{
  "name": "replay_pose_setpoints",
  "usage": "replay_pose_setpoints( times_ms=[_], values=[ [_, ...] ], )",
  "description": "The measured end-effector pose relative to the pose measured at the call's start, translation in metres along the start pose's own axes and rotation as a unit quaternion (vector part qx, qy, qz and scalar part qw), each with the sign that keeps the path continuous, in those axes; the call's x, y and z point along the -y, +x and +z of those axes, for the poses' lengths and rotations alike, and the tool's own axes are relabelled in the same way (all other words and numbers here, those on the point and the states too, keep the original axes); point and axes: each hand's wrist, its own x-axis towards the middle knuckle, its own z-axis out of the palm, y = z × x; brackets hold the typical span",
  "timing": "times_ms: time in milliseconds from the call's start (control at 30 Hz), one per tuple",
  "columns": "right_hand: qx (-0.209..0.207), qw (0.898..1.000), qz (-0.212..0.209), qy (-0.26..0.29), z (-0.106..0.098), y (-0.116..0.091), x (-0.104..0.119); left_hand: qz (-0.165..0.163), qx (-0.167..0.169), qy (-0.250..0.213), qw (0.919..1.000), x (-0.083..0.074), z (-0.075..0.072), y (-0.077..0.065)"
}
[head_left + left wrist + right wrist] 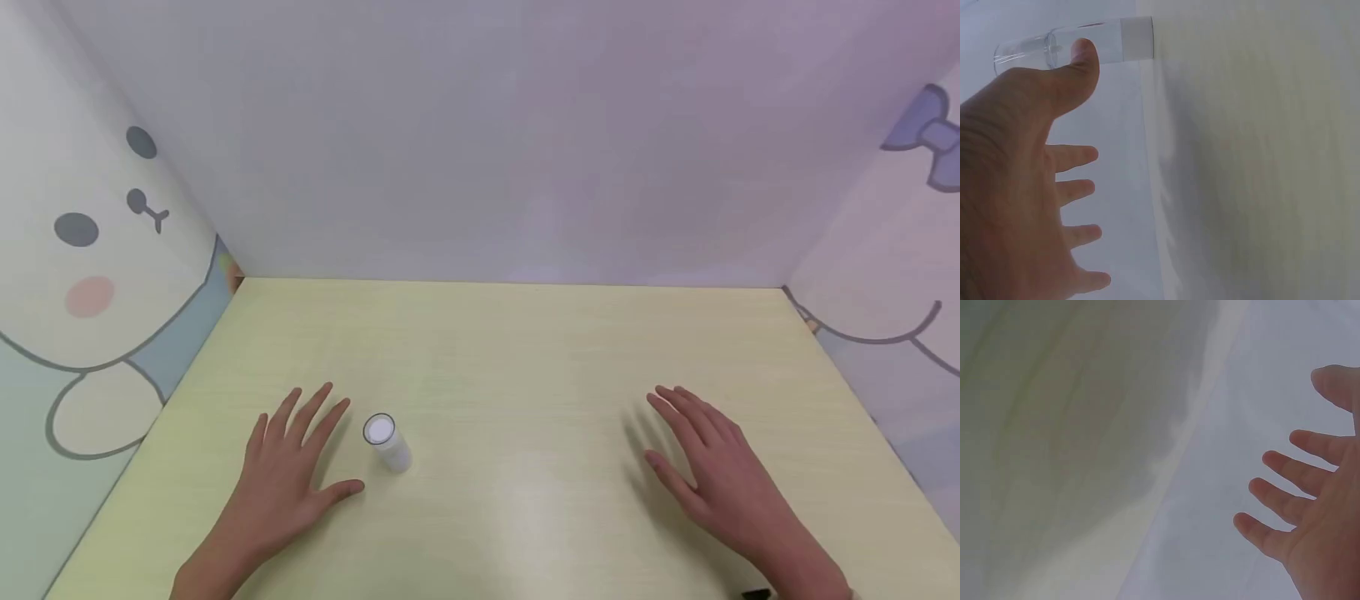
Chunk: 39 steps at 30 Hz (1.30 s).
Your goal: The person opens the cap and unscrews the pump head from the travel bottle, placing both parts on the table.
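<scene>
A small cylindrical bottle (393, 452) stands upright on the pale wooden table. In the left wrist view the bottle (1107, 42) shows a clear upper part and a white band at its table end. My left hand (281, 479) is just left of it, fingers spread, thumb pointing toward it. The thumb (1079, 78) overlaps the bottle in the left wrist view, but in the head view a gap separates them. On the right side, my right hand (723, 483) hovers over the table with fingers extended and holds nothing. In the right wrist view its fingers (1285, 503) are spread.
The table (525, 358) ends at a plain whitish back wall (480, 150). Side panels with cartoon drawings rise at the left (90, 167) and right (885, 250). A small black object (756, 594) shows at the bottom edge by the right wrist.
</scene>
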Motion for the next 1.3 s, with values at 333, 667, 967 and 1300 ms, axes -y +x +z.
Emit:
replay_pose_setpoints(
  times_ms=[333,667,967,1300],
  values=[
    [-0.004,1.0,-0.004,0.014,0.002,0.002,0.008,-0.002,0.019,-0.049,0.9986,-0.007,0.001,0.004],
    [0.011,0.999,-0.015,0.031,0.004,0.011,0.016,-0.008,0.042,-0.097,0.9944,-0.021,0.002,0.01],
    [0.024,0.999,-0.035,0.03,0.007,0.016,0.024,-0.009,0.043,-0.128,0.9908,-0.032,0.002,0.015],
    [0.031,0.998,-0.051,0.037,0.008,0.02,0.031,0.01,0.014,-0.113,0.9935,-0.033,0.004,0.02]
  ],
)
